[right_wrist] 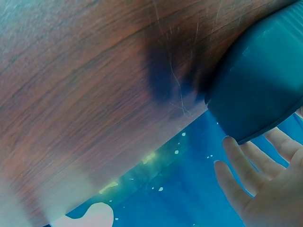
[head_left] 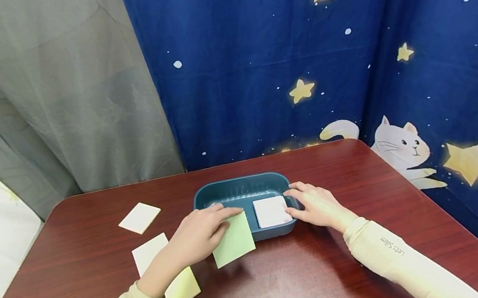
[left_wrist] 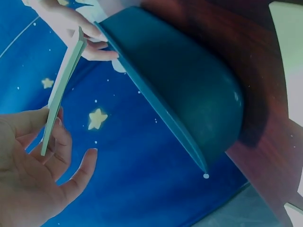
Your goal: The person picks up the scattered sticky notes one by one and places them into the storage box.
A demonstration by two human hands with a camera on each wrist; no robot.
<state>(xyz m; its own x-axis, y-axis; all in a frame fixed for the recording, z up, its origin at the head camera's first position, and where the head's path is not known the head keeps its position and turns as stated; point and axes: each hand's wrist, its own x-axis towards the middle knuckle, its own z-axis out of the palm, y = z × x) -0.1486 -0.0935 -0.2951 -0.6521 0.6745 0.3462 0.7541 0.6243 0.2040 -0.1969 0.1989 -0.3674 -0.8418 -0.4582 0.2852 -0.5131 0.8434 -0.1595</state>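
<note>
My left hand [head_left: 203, 234] pinches a pale green sticky-note pad [head_left: 236, 242] between thumb and fingers, tilted in front of the box's near left side. In the left wrist view the pad [left_wrist: 64, 85] is seen edge-on, with some fingers free of it. The dark teal plastic box [head_left: 239, 182] stands on the table, a white square pad [head_left: 271, 212] lying in its right part. My right hand [head_left: 317, 204] is at the box's right end, loosely spread fingers at the rim. The right wrist view shows these fingers [right_wrist: 246, 165] fairly straight beside the box wall [right_wrist: 260, 75].
Left of the box, a cream square pad [head_left: 139, 218] lies on the reddish-brown table [head_left: 97, 252]. Another white pad [head_left: 149, 252] and a yellow pad [head_left: 183, 290] lie nearer, partly covered by the left forearm. Grey and blue curtains [head_left: 249, 65] hang behind the table's far edge.
</note>
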